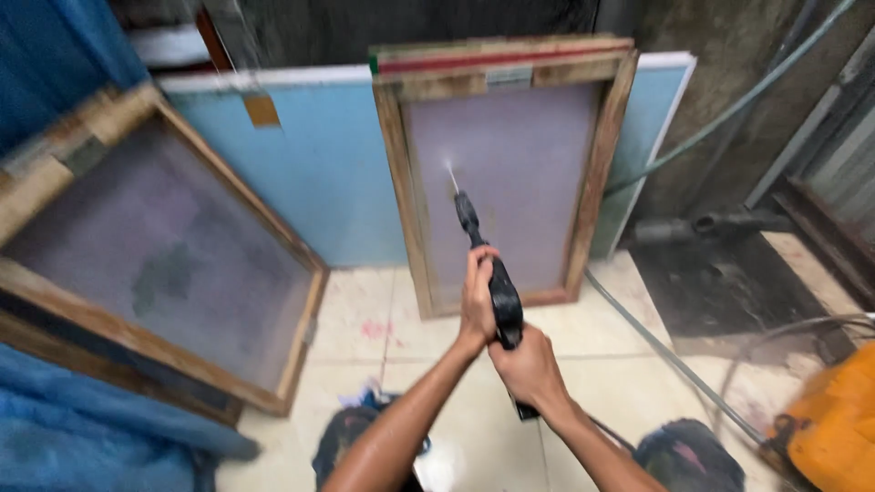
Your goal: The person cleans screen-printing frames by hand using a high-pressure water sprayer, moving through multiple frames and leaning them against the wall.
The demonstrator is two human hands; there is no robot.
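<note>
Both my hands grip a black spray gun held out in front of me. My left hand wraps the gun's body from the left; my right hand holds the handle lower down. The nozzle points at a wooden-framed mesh screen that leans upright against a light blue board. A thin jet of water leaves the nozzle and hits the mesh in its upper middle.
A second wooden-framed screen leans at the left. Hoses run across the wet tiled floor. An orange machine sits at the bottom right, a dark raised ledge beside it. Blue tarp lies bottom left.
</note>
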